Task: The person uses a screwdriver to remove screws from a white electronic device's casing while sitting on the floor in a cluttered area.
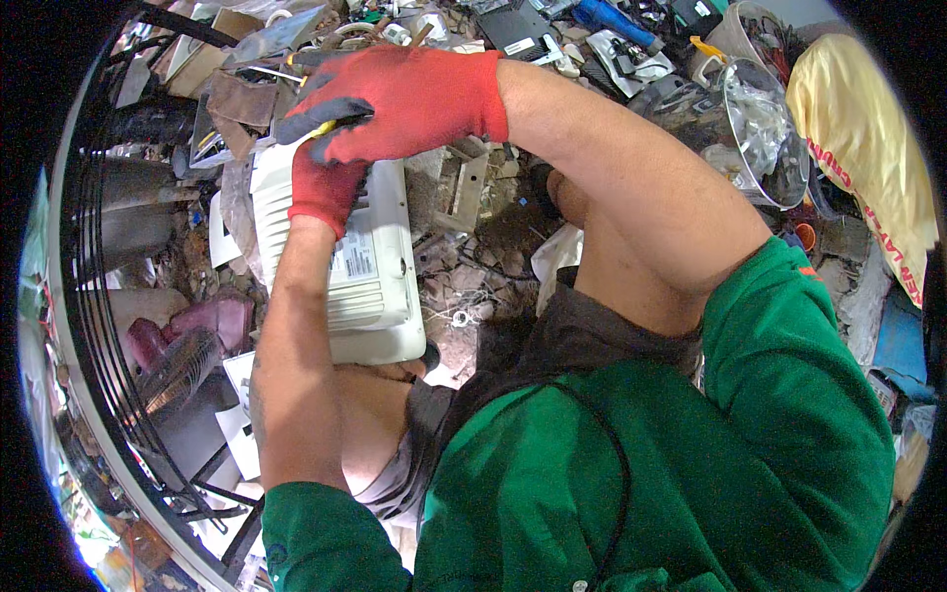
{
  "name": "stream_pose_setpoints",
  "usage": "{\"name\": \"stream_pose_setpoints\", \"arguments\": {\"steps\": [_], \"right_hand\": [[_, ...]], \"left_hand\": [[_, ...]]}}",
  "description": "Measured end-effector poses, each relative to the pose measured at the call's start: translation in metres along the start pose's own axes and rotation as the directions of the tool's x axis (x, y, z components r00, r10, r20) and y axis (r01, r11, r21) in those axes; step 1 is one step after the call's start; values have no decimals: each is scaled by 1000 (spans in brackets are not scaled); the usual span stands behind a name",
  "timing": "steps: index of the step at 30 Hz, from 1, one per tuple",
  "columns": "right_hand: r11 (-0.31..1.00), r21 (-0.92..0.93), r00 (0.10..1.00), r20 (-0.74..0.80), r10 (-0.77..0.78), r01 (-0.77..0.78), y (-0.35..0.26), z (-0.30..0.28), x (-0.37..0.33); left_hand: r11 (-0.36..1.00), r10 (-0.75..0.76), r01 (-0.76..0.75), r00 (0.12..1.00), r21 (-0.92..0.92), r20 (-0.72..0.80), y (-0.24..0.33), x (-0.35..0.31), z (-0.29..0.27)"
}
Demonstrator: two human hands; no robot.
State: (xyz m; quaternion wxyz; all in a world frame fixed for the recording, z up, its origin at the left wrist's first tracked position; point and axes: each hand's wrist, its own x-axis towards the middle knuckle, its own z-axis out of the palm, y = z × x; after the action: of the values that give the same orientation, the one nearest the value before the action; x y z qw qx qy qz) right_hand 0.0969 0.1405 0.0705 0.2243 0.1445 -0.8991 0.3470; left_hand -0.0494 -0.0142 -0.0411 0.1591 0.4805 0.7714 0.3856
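Observation:
A white plastic device casing with ribbed vents and a printed label rests in front of me, close to my bent legs. Red gloves with dark fingertips cover both hands. My right hand reaches across from the right, its fingers curled over the casing's far end. A slim yellow tool shows under those fingers; most of it is hidden. My left hand lies on the casing just below the right one, which covers its fingers, so I cannot see how they are bent.
A black metal rack curves along the left. Loose scrap covers the ground beyond the casing, with a blue cylindrical object among it. A clear plastic container and a yellow sack stand at the right. A dark red object lies left of the casing.

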Motion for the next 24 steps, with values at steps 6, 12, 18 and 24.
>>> {"name": "stream_pose_setpoints", "arguments": {"steps": [6, 12, 18, 24], "right_hand": [[997, -60, 995, 88, 49, -44, -2, -15, -1], [992, 98, 994, 74, 76, -83, 10, -6, -2], [1000, 0, 1000, 16, 17, -17, -2, -11, -6], [996, -22, 997, -11, 82, -82, 4, -3, -4]], "left_hand": [[923, -33, -37, 984, -382, -175, 25, 2, 18], [973, -195, 198, 980, -123, 35, 46, 2, 4], [993, -111, 111, 994, -29, 12, 14, -1, 0], [976, -42, 18, 994, -217, -102, 19, 0, 12]]}}
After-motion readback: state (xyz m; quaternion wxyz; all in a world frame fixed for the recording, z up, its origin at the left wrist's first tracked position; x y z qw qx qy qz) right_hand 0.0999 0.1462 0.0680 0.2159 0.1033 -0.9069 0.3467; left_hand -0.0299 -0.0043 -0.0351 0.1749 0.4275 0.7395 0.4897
